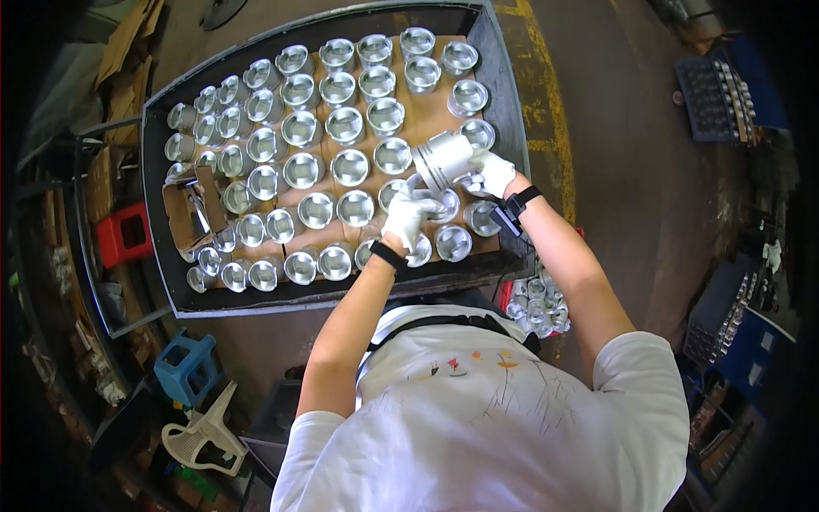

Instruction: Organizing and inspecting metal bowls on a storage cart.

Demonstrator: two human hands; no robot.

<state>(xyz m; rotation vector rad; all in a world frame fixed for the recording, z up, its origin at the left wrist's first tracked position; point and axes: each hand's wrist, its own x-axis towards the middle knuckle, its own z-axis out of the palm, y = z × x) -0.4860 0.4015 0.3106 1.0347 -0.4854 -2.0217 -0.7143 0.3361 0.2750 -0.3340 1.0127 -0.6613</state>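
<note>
A silver metal piston (444, 160) with ring grooves is tilted on its side above the crate. My right hand (492, 173), in a white glove, grips it at its right end. Just below its left end is my left hand (411, 213), also gloved, with its fingers spread; one points up toward the grooved edge. Whether those fingertips touch the piston I cannot tell. Beneath both hands, rows of upright pistons (351, 166) stand on brown cardboard in a large dark metal crate (505, 77). My hands and the held piston hide part of the rows.
An open cardboard box (181, 218) sits at the crate's left among the pistons. Outside stand a red stool (124, 235), a blue stool (187, 369) and a pale plastic chair (205, 437). More metal parts (537, 305) lie near my right side. Racks of parts (715, 100) stand far right.
</note>
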